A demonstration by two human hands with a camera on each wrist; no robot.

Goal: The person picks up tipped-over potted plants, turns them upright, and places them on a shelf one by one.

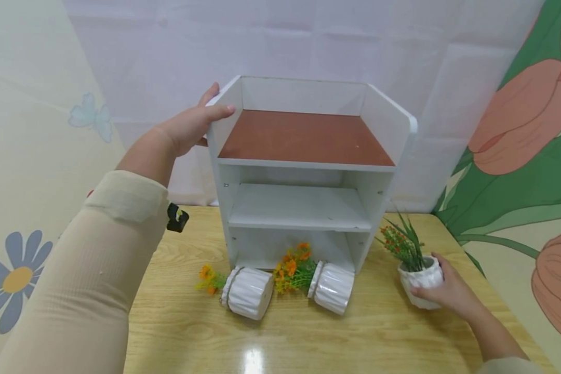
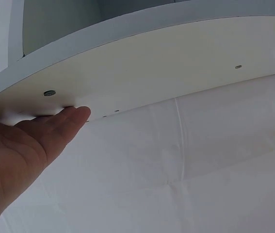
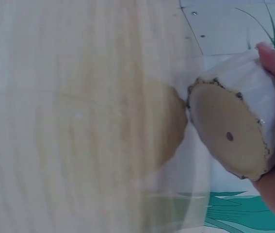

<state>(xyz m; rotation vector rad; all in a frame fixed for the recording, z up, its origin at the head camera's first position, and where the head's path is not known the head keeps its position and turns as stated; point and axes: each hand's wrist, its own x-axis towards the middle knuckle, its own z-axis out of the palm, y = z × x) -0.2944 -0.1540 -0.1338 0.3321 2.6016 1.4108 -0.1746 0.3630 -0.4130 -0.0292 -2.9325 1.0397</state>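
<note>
At the upper left of the white shelf unit (image 1: 299,165), my left hand (image 1: 191,124) grips the side panel. Its thumb lies over the panel's edge, while the other fingers go round the outer face. The left wrist view shows fingers (image 2: 74,121) against that outer side panel (image 2: 166,63). My right hand (image 1: 451,291) holds a white ribbed flowerpot (image 1: 421,280) with green leaves and small red flowers, tilted to the left. Its pale underside (image 3: 229,131), with a small hole, shows in the right wrist view, lifted off the wooden table (image 3: 88,121).
Two white pots, the left one (image 1: 249,292) and the right one (image 1: 333,286), lie on their sides before the shelf, their orange flowers (image 1: 292,267) pointing left. A small black object (image 1: 176,217) shows beside my left sleeve. White cloth (image 1: 308,41) hangs behind.
</note>
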